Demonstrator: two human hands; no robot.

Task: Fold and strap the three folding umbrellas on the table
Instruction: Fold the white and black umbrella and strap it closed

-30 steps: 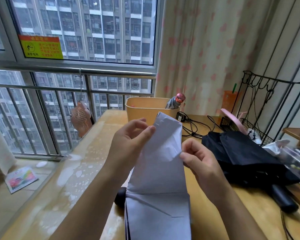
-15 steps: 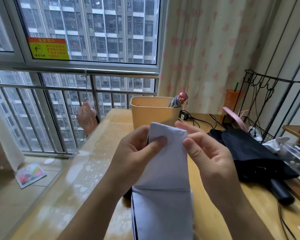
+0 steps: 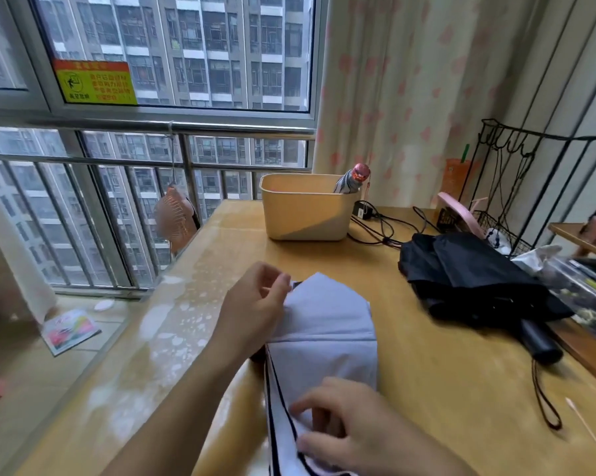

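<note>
A pale lilac folding umbrella (image 3: 324,334) with dark edge trim lies in front of me over the wooden table (image 3: 427,372). My left hand (image 3: 255,304) pinches the top left edge of its canopy panel. My right hand (image 3: 344,431) grips the folds lower down, near the bottom of the view. A black folding umbrella (image 3: 478,283) lies loosely collapsed at the right, its handle (image 3: 540,341) and wrist loop toward me. A third umbrella (image 3: 353,180) with a red-topped handle stands folded in the beige bin (image 3: 303,207).
Black cables and a charger (image 3: 372,218) lie behind the bin. A black wire rack (image 3: 516,187) and clutter stand at the right edge. A window with railing (image 3: 118,159) runs along the left; the table's left side has a glossy patch.
My right hand has dropped from the top of the canopy panel to the lower folds. The umbrella has come down toward the table, and my view has tilted downward.
</note>
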